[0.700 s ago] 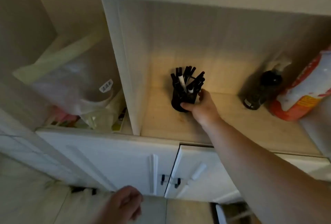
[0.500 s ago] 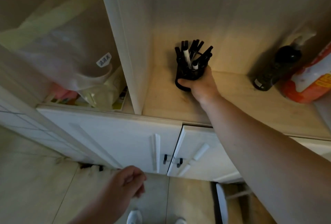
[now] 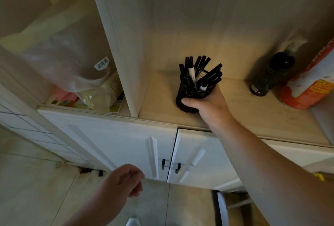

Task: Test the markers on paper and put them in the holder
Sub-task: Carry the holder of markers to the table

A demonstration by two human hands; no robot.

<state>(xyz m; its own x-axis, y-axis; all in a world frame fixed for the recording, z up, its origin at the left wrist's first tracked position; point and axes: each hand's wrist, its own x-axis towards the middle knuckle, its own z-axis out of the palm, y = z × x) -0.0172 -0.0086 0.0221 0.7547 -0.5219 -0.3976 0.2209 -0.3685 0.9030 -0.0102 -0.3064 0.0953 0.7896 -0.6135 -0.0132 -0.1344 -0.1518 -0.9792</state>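
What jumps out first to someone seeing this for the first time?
A black mesh holder bristling with black markers stands on the pale cabinet shelf, gripped by the right hand. To its right stand a dark spray bottle and an orange-and-white container.

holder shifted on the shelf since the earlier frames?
Cannot tell. The camera tilted, so everything slid in frame. Against the divider panel and dark bottle, the holder sits about where it was, right hand gripping it.
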